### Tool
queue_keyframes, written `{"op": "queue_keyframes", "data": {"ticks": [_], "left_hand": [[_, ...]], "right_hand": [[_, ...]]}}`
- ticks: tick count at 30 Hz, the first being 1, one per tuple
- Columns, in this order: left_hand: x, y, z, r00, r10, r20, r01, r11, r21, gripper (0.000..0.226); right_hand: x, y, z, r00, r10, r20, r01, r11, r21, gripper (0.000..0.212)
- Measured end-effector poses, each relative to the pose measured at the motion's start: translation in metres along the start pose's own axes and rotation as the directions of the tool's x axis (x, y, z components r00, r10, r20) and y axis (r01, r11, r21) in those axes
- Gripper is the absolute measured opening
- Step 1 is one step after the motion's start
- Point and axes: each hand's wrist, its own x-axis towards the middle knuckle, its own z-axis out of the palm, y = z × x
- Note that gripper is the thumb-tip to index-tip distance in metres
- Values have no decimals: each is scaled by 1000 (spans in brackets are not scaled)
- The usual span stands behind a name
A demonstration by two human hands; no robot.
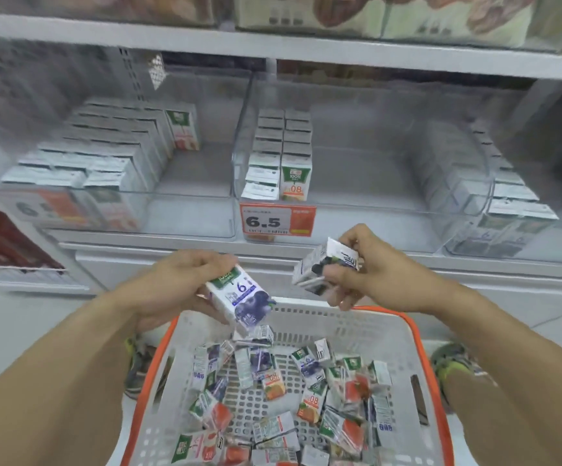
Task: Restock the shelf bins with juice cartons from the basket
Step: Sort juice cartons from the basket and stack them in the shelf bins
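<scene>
— White plastic, orange-rimmed: the basket point(390, 334) sits nearest us, its perforated floor strewn with loose juice cartons point(310, 395), blueberry, orange and strawberry prints all mixed.

— And our hands, above its far rim?

— We hold one carton in each. Our left hand point(175, 284) has its fingers curled round a blueberry carton point(239, 299), tilted, the printed front with its "6" turned up toward us. Our right hand point(363, 270) grips a second blueberry carton point(323, 265) between thumb and curled fingers, lying on its side (the print there is too blurred to read).

— Beyond the hands?

— We face the grey shelf and its clear bins. The left bin point(192, 210) is packed on its left side with rows of cartons, one standing alone near the back. The middle bin point(357, 200) holds just two rows at its left wall, an orange carton point(295, 178) at the front; an orange price tag point(277, 222) reading 6.5 hangs below it. The right bin point(454, 183) holds a row of cartons that look like blueberry ones along its right side.
</scene>
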Motion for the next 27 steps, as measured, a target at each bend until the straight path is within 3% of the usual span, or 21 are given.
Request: {"op": "queue_keyframes", "data": {"ticks": [3, 6, 13, 19, 24, 27], "left_hand": [[1, 12, 1, 995, 48, 85, -48, 999, -2, 38], [0, 18, 0, 991, 9, 133, -3, 999, -45, 38], [-1, 23, 15, 996, -25, 90, 40, 986, -165, 36], [6, 22, 25, 998, -30, 52, 44, 948, -315, 51], [11, 15, 25, 984, -36, 172, 88, 947, -308, 69], [13, 13, 27, 970, 40, 240, 30, 959, -282, 67]], "right_hand": [[-2, -13, -8, 998, -62, -13, 62, 997, 33, 39], [-6, -17, -9, 991, -135, -8, 134, 972, 194, 37], [-9, -23, 2, 948, -312, -55, 310, 878, 365, 49], [-3, -29, 12, 926, -377, -22, 352, 839, 414, 47], [0, -32, 17, 914, -404, 31, 354, 834, 422, 50], [-1, -33, 21, 909, -409, 77, 359, 864, 353, 48]]}}
